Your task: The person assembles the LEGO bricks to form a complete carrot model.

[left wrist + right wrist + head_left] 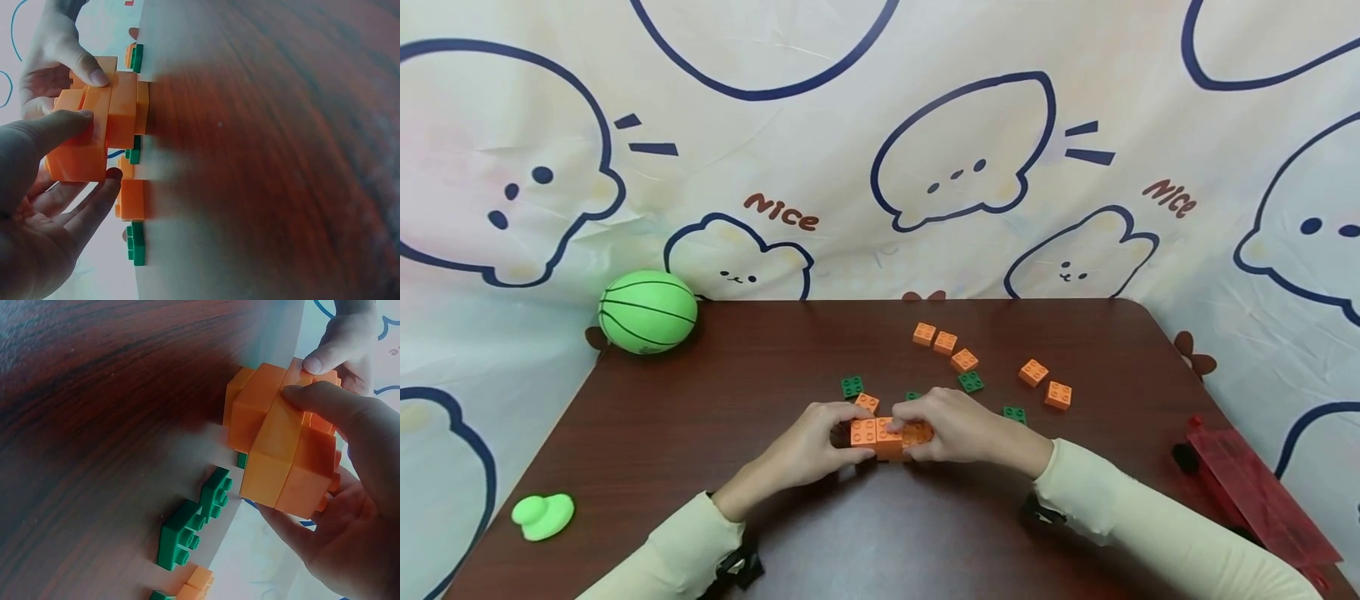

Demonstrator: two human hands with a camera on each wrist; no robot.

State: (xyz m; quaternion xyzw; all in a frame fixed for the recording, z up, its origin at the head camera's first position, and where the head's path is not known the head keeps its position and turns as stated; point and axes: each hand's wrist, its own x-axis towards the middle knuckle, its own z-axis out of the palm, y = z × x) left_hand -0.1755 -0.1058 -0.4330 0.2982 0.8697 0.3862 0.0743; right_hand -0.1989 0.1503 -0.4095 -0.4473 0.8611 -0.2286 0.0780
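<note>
A built block of orange toy bricks (pixel 889 448) stands on the table in front of me, wider at the top than at its base. My left hand (pixel 808 446) grips its left end, thumb on the near side and fingers behind. At the right end my right hand (pixel 958 427) holds it the same way, partly covering the top brick there. The left wrist view shows the layers of the orange stack (pixel 122 115) and both thumbs pressing its near face. From the right wrist view, the stack (pixel 265 456) narrows towards the tabletop.
Loose orange bricks (pixel 964 360) and green bricks (pixel 971 382) lie scattered behind the hands. A green ball (pixel 648 312) sits at the back left corner, a light green rounded object (pixel 544 517) at the left. Along the right edge is a translucent red object (pixel 1255 483).
</note>
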